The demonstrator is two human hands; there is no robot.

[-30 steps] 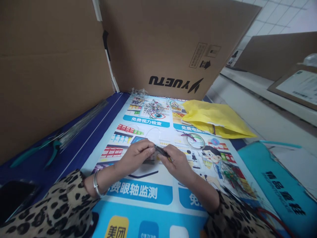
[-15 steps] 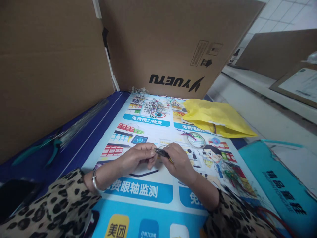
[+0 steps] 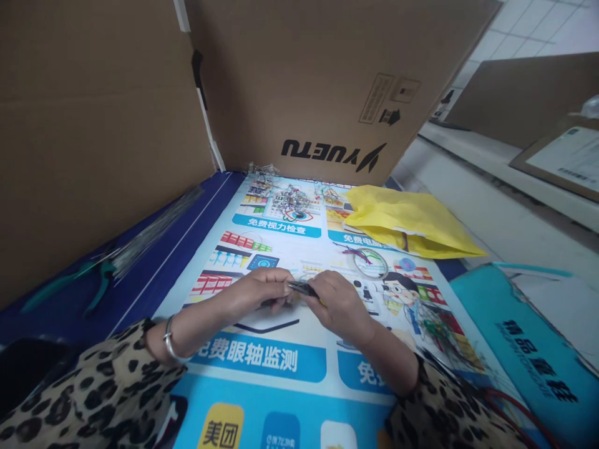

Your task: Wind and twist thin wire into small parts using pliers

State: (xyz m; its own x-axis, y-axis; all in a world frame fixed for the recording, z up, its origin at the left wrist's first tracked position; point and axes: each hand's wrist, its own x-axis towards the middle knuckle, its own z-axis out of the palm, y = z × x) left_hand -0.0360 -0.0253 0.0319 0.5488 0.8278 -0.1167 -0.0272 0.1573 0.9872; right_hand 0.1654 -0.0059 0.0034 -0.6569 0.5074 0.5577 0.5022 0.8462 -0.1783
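Observation:
Over the middle of the printed sheet, my right hand [image 3: 340, 307] is closed around a small pair of pliers [image 3: 302, 287] with dark jaws pointing left. My left hand [image 3: 262, 294] meets the jaws' tip, its thumb and forefinger pinched together. Whatever they pinch is too small to make out. Just behind the hands lies a clear ring [image 3: 384, 267] with thin coloured wires [image 3: 358, 254] beside it. Farther back sits a tangled heap of small wire pieces [image 3: 291, 201].
Teal-handled pliers [image 3: 100, 287] and a bundle of straight wires [image 3: 154, 234] lie at left. A yellow bag [image 3: 407, 218] and a teal box [image 3: 528, 337] are at right, near tangled green and red wires [image 3: 440, 333]. Cardboard walls [image 3: 299, 81] enclose the back and left.
My left hand and forearm have shifted slightly left. The pliers' tip has moved a little left with them, and the jaws lie somewhat flatter. Objects on the sheet stay put.

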